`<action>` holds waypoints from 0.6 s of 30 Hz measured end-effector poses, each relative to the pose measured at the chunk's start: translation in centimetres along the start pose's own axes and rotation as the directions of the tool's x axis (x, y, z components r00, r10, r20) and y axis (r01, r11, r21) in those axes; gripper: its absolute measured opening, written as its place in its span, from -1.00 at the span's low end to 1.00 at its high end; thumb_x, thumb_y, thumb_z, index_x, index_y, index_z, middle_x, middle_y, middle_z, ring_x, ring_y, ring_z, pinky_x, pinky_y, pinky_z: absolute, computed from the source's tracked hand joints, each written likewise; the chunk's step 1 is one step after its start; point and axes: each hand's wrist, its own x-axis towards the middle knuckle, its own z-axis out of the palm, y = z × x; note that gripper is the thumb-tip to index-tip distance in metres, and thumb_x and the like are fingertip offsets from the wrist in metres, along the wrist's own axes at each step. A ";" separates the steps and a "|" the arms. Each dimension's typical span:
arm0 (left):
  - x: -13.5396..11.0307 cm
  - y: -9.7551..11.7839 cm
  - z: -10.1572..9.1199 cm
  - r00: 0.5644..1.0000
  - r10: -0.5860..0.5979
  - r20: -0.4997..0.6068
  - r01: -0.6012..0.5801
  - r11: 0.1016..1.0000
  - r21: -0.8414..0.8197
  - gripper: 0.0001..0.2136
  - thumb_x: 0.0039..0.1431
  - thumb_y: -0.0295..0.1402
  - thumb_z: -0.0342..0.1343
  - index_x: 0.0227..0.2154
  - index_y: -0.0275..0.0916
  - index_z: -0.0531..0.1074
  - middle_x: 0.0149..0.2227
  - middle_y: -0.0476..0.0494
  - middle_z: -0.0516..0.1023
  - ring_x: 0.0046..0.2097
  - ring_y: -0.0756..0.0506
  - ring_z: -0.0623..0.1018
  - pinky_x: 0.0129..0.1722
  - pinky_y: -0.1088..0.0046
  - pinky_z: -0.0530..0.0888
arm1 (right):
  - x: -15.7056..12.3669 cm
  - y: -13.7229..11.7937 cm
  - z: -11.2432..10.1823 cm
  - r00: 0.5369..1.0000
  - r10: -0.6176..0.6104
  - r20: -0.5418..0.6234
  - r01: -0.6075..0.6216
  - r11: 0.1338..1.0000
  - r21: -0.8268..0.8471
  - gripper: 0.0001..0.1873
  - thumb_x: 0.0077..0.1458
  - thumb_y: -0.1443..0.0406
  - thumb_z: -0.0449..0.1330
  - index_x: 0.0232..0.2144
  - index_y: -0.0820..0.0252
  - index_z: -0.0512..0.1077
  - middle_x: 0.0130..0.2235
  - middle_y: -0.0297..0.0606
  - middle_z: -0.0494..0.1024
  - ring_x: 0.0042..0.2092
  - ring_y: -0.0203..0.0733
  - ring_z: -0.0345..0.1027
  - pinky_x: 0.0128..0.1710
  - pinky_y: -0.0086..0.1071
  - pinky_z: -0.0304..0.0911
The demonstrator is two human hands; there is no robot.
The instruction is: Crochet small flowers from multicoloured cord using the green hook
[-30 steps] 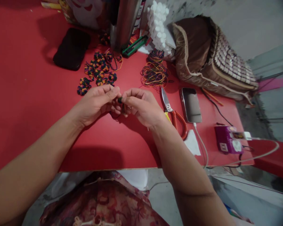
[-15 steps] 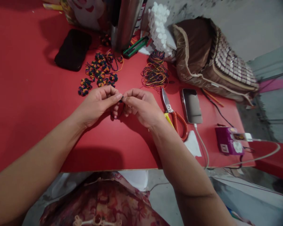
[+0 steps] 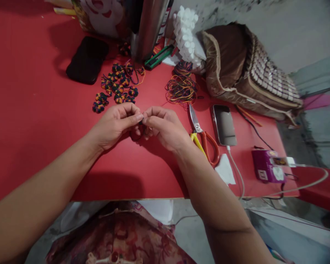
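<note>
Above the red table, my left hand (image 3: 120,121) and my right hand (image 3: 165,126) meet, fingertips nearly touching. Both pinch a dark cord (image 3: 136,138), mostly hidden by the fingers; a loop of it hangs beneath them. Just beyond my left hand lies a cluster of small knotted balls (image 3: 118,81) in dark blue, green and orange thread. A tangle of multicoloured thread (image 3: 181,88) rests past my right hand. Scissors (image 3: 199,128) with one red and one yellow handle lie to the right of my right wrist, blades pointing away.
A black phone-like object (image 3: 88,59) lies at the far left. At the back stand a metal cylinder (image 3: 147,33), a green box cutter (image 3: 158,57) and a white bumpy bundle (image 3: 186,33). On the right are a brown cushion (image 3: 228,55), a charging phone (image 3: 224,124) and a purple power box (image 3: 266,165).
Both hands stay pinched together at nearly the same spot, with small finger shifts. The dark loop below them has changed shape slightly. The whole view has shifted a little.
</note>
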 end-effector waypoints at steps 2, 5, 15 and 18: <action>0.0 0.0 0.1 1.000 -0.019 -0.016 0.018 0.999 -0.043 -0.70 0.11 -0.24 0.48 -0.38 -0.22 0.44 -0.51 -0.01 0.57 -0.48 -0.04 0.59 -0.46 0.46 0.56 | 0.0 0.0 0.0 1.000 -0.016 -0.002 0.016 1.000 0.014 -0.88 -0.07 0.30 0.34 -0.52 0.14 0.45 -0.62 -0.45 0.53 -0.62 -0.41 0.31 -0.58 -0.51 0.29; 0.1 0.2 0.0 0.999 -0.033 -0.015 0.033 0.998 -0.044 -0.69 0.11 -0.22 0.50 -0.38 -0.23 0.46 -0.53 0.00 0.55 -0.50 -0.03 0.58 -0.46 0.46 0.58 | 0.1 0.0 -0.2 1.000 -0.003 0.003 0.003 1.000 0.016 -0.89 -0.07 0.31 0.33 -0.53 0.15 0.46 -0.62 -0.45 0.52 -0.62 -0.42 0.30 -0.58 -0.51 0.31; 0.0 0.4 -0.1 1.000 0.021 -0.012 -0.020 0.996 0.088 -0.76 0.17 -0.32 0.43 -0.44 -0.23 0.46 -0.60 0.01 0.51 -0.54 0.00 0.54 -0.52 0.53 0.48 | 0.0 0.0 -0.1 1.000 -0.015 0.010 0.016 0.999 -0.048 -0.85 -0.05 0.33 0.36 -0.53 0.16 0.44 -0.65 -0.50 0.45 -0.61 -0.42 0.28 -0.59 -0.51 0.28; 0.0 0.3 -0.1 1.000 -0.015 -0.027 0.017 0.998 0.055 -0.75 0.16 -0.31 0.43 -0.44 -0.23 0.46 -0.60 0.00 0.50 -0.56 0.00 0.52 -0.56 0.53 0.47 | 0.0 0.0 -0.2 1.000 -0.007 0.012 0.007 0.999 -0.043 -0.83 -0.03 0.31 0.39 -0.51 0.16 0.45 -0.63 -0.50 0.44 -0.60 -0.42 0.28 -0.58 -0.50 0.29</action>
